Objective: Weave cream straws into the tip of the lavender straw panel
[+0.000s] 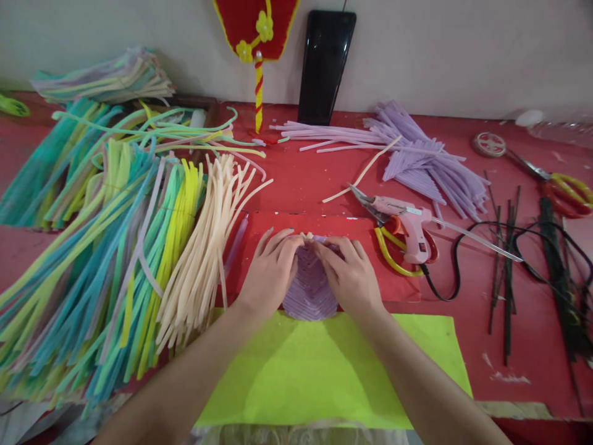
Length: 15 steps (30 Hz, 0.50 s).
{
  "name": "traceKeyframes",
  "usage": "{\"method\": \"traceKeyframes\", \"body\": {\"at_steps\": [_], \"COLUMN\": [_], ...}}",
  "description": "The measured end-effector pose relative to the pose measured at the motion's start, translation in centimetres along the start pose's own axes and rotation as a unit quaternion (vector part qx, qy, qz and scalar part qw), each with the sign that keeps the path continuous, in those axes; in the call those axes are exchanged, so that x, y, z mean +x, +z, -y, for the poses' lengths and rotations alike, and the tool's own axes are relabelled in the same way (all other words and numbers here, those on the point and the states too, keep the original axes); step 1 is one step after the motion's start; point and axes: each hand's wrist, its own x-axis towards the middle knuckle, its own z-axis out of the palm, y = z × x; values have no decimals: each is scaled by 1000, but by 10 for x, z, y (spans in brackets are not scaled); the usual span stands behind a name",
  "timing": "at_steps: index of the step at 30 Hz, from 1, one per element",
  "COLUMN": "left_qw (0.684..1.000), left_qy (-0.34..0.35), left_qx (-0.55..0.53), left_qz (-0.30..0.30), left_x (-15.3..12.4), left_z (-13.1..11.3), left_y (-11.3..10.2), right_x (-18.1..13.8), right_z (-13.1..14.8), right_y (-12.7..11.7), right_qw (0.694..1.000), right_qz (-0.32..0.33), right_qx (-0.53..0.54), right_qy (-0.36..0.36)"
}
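Observation:
A purple petal-shaped piece made of pipe cleaners [315, 290] lies between my hands, its ridges meeting in a V down the middle. At its far end is a small cream bit [308, 236]. My left hand [275, 262] pinches the piece's upper left edge beside that bit. On the other side, my right hand [345, 269] has thumb and fingers closed on the upper right edge. The fingertips hide part of the top. Below is a red sheet [398, 290], with a yellow-green felt sheet [324, 371] nearer me.
Bundles of coloured pipe cleaners [115, 259] and cream ones [199, 253] crowd the left. Purple pipe cleaners [426, 157] lie at the back right. A pink glue gun [412, 225] rests over yellow-handled scissors [389, 253]. A black phone [327, 65] leans on the wall.

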Motion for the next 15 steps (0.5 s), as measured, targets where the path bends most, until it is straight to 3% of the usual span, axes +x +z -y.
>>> {"method": "traceKeyframes", "body": {"at_steps": [15], "left_qw": [1000], "left_qy": [-7], "left_qx": [-6], "left_qz": [9], "left_x": [0], "left_z": [0], "left_y": [1], "right_x": [1], "right_z": [-1], "right_y": [3], "right_qw": [999], "right_qz": [-18], "right_qx": [35], "right_qy": [17]}}
